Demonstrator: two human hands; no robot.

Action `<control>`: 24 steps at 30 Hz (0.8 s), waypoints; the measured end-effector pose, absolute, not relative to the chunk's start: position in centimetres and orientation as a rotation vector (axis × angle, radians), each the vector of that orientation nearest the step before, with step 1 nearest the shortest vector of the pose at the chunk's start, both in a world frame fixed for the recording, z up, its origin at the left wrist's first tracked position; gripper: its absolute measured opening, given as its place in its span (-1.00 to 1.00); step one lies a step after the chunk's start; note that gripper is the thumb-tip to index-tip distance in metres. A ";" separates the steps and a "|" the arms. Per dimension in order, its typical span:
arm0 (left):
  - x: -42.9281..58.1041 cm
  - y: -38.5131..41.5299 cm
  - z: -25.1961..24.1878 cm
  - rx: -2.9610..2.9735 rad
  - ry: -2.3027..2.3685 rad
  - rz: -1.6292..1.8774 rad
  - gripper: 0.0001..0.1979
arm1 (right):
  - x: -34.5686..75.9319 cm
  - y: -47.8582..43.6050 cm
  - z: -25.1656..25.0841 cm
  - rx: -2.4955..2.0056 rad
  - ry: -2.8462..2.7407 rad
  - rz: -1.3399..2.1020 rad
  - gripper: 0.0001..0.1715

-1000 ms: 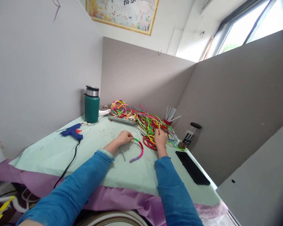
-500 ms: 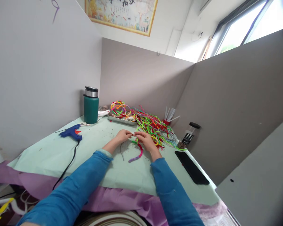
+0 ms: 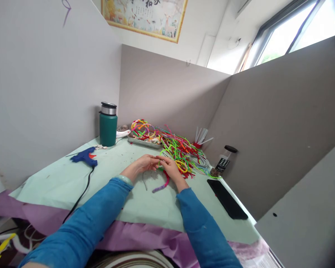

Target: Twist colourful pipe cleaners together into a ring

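Observation:
My left hand [image 3: 145, 163] and my right hand [image 3: 168, 166] meet over the middle of the table, fingertips pinched together on the top of a headband. One arm of this headband [image 3: 165, 185] is wrapped in pink and purple pipe cleaner and points toward me. The other arm is a thin bare grey strip. A bit of green fuzzy pipe cleaner shows between my fingers, which cover the rest of the top. Just beyond my right hand spreads a heap of colourful pipe cleaners [image 3: 181, 147].
A blue glue gun [image 3: 85, 157] with a black cord lies at left, near a green bottle [image 3: 108, 128]. At the back, a metal tray [image 3: 145, 143] holds wrapped bands. White sticks [image 3: 202, 135], a black-lidded jar [image 3: 225, 160] and a black phone-like slab [image 3: 227, 199] sit at right.
My hands have drawn closer, and the right fingers now overlap the left fingertips. The headband's lower ends stay in nearly the same place.

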State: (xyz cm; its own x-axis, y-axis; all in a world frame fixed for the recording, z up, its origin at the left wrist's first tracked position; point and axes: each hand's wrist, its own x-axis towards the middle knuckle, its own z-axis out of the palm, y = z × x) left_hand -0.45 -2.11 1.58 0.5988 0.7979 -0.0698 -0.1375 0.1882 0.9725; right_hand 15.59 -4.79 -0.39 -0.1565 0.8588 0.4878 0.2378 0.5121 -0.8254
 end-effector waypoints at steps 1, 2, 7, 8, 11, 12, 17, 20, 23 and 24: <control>-0.4 -2.1 1.5 1.201 0.684 0.739 -0.85 | 15.5 -4.8 -0.4 -0.939 -1.683 0.714 -0.68; -0.4 -2.1 1.5 1.196 0.707 0.748 -0.86 | 15.4 -4.9 -0.4 -0.938 -1.680 0.711 -0.70; -0.3 -2.0 1.3 1.217 0.812 0.752 -0.82 | 15.6 -4.9 -0.2 -0.962 -1.438 0.746 -0.73; -0.3 -1.9 1.2 1.242 0.823 0.748 -0.80 | 15.6 -4.8 -0.2 -0.976 -1.382 0.764 -0.72; -0.3 -1.9 0.9 1.370 0.879 0.706 -0.75 | 15.8 -4.6 -0.3 -1.008 -1.281 0.833 -0.66; -0.3 -1.9 0.8 1.421 0.893 0.681 -0.75 | 15.8 -4.5 -0.4 -1.004 -1.255 0.854 -0.63; -0.3 -1.8 0.5 1.608 0.861 0.582 -0.77 | 16.2 -4.3 -0.2 -0.932 -1.159 0.914 -0.57; -0.4 -2.1 0.6 1.655 0.788 0.541 -0.78 | 16.6 -4.2 -0.3 -0.908 -1.096 0.943 -0.61; -0.6 -2.5 1.1 1.672 0.713 0.453 -0.75 | 17.1 -3.9 -0.4 -0.891 -0.974 0.960 -0.67; -0.6 -2.7 1.2 1.676 0.700 0.407 -0.73 | 17.2 -3.8 -0.4 -0.889 -0.922 0.961 -0.69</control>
